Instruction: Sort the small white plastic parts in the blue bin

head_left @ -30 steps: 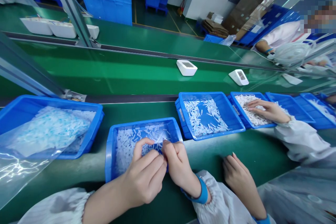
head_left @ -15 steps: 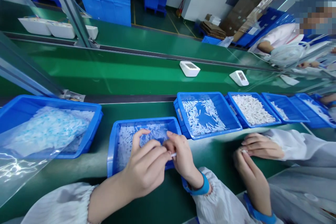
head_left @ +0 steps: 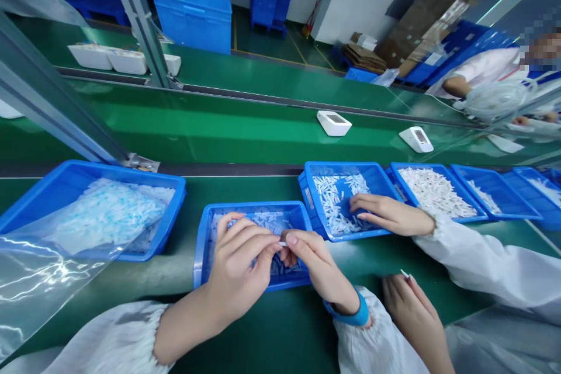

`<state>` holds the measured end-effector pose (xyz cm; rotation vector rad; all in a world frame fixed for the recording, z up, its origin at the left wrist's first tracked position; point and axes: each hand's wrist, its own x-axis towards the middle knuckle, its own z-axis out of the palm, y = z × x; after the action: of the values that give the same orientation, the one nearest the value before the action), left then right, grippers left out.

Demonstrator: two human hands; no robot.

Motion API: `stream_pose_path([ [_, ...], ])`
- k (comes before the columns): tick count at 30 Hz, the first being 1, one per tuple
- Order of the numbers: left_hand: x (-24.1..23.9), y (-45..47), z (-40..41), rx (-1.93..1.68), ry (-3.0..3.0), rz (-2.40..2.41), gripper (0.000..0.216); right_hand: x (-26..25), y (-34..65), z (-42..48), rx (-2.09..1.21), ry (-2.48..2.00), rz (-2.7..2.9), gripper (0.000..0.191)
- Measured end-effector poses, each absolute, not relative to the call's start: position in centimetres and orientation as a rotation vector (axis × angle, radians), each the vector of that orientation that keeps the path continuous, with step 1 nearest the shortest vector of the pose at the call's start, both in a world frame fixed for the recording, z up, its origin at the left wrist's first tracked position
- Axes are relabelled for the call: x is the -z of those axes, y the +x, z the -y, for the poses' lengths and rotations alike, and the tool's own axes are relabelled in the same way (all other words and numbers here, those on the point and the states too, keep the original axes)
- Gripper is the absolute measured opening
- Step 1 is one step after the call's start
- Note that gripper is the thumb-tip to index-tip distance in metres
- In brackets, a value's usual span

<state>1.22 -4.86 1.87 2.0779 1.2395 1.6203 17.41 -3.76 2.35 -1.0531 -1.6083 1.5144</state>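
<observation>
My left hand [head_left: 241, 260] and my right hand [head_left: 318, 263] meet over the front edge area of a blue bin [head_left: 252, 206] that holds many small pale plastic pieces. Both are closed in a fingertip pinch on one small white stick-like piece [head_left: 283, 243], of which only a short length shows. A blue band [head_left: 357, 311] circles my right wrist. To the right stands another blue bin [head_left: 310, 210] with white stick-like pieces, and a co-worker's hand [head_left: 385, 210] reaches into it. That person's other hand [head_left: 414, 310] pinches a similar white piece.
At left, a blue bin [head_left: 177, 207] holds a clear plastic bag of bluish-white pieces [head_left: 114, 213]. Further bins of white parts [head_left: 433, 190] line the right. Two white devices [head_left: 333, 123] sit on the green conveyor belt [head_left: 245, 128] behind. A metal post [head_left: 65, 93] slants at left.
The view has shifted slightly. My hands still hold the white piece, with the left fingers moved closer together. The co-worker's one hand has left the other and moved into the bin.
</observation>
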Motion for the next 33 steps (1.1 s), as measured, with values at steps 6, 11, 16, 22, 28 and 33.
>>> stream_pose_path([
  [6,-1.8,1.2,5.1,-1.697,2.081,-1.304,0.019,-1.9,17.4,4.1,-1.61,-0.982,1.655,0.04],
  [11,-1.6,1.4,5.3,-1.721,2.105,-1.335,0.02,-1.7,16.6,4.7,-1.563,-1.047,1.607,0.041],
  [16,-1.6,1.6,5.4,-1.724,2.105,-1.313,0.021,-1.7,16.1,4.9,-1.538,-1.028,1.592,0.04],
  [22,-1.8,1.6,5.3,-1.703,2.073,-1.303,0.021,-1.8,16.1,4.9,-1.462,-1.036,1.679,0.04],
  [28,-2.0,1.3,5.0,-1.532,2.023,-1.227,0.025,-1.7,16.1,4.9,-1.463,-1.05,1.676,0.041],
  [33,-2.0,1.3,4.7,-1.39,2.035,-1.271,0.025,-1.5,16.2,4.6,-1.473,-1.087,1.616,0.04],
])
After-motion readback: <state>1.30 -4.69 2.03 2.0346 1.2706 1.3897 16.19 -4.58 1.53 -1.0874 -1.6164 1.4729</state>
